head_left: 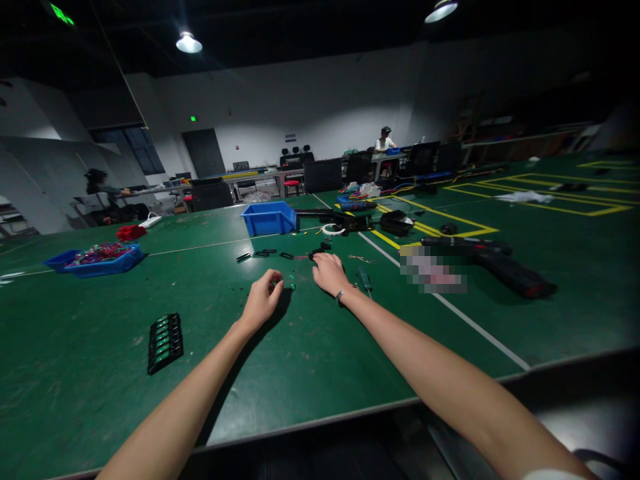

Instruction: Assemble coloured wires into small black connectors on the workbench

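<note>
My left hand (263,295) is just above the green table, its thumb and fingers curled together. Small green pieces (293,283) lie beside its fingertips; whatever it pinches is too small to make out. My right hand (331,273), fingers stretched forward and down, touches or hovers over small black parts (320,251). Black rectangular frames (287,255) lie in a loose row between the hands and the blue bin. To the left rests a black holder (165,342) with several green pieces set in a row. A screwdriver with a green handle (365,277) lies right of my right wrist.
A blue bin (270,220) stands ahead. At left, a blue tray (107,259) holds red and purplish wires, with a red object (131,232) behind it. A white ring (333,229), a power tool (493,257) and a blurred-out patch are on the right. Two people sit farther off.
</note>
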A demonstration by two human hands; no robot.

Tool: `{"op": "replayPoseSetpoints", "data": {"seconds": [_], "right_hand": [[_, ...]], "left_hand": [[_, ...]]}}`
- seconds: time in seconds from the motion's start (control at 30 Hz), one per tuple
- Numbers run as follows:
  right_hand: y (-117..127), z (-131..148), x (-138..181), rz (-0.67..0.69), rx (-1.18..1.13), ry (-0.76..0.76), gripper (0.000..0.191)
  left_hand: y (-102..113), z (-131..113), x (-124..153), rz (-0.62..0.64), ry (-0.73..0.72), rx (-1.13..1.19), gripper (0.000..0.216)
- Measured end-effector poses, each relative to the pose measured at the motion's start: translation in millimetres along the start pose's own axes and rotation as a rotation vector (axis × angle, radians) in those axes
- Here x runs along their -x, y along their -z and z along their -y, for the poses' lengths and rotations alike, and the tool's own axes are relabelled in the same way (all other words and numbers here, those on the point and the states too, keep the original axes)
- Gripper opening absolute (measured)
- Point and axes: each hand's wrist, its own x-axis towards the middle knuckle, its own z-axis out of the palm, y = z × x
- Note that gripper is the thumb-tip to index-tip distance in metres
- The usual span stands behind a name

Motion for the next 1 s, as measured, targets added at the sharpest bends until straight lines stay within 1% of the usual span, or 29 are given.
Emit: {"op": "replayPoseSetpoints", "data": {"seconds": [0.13,0.3,0.4,0.47,0.53,0.6,0.7,0.77,0.83,0.9,1.0], "right_hand": [[1,-1,-1,0.010,-0.009,0.012,0.035],[1,0,0,0.014,-0.004,0.016,0.030],[2,1,-2,-0.019,-0.015,0.005,0.030],[2,2,-4,-0.071,-0.055,0.000,0.031],[2,3,-6,-0.149,-0.148,-0.003,0.031],[0,5,-8,-0.224,-0.307,-0.013,0.029],[-5,9,-9,-0.271,-0.573,-0.055,0.025],[-8,12,-9,-0.244,-0.710,-0.111,0.022],[-10,14,-9,-0.188,-0.815,-0.194,0.021],[-11,15,-10,-0.132,-0.890,-0.272,0.023],[-13,17,-10,-0.078,-1.012,-0.334,0.024]], "left_hand": [[0,0,1,0.007,0.012,0.023,0.030],[1,0,0,0.007,-0.019,0.004,0.028],[1,2,0,0.005,-0.042,-0.009,0.029],[0,4,-1,-0.004,-0.062,-0.017,0.030],[-1,6,-1,-0.016,-0.081,-0.026,0.030],[-1,7,-1,-0.024,-0.097,-0.038,0.032],[-1,7,-2,-0.030,-0.110,-0.050,0.033],[-1,7,-2,-0.036,-0.112,-0.045,0.034],[-1,6,-2,-0.041,-0.111,-0.037,0.033],[-1,5,-2,-0.043,-0.115,-0.036,0.034],[0,5,-2,-0.046,-0.130,-0.038,0.034]]}}
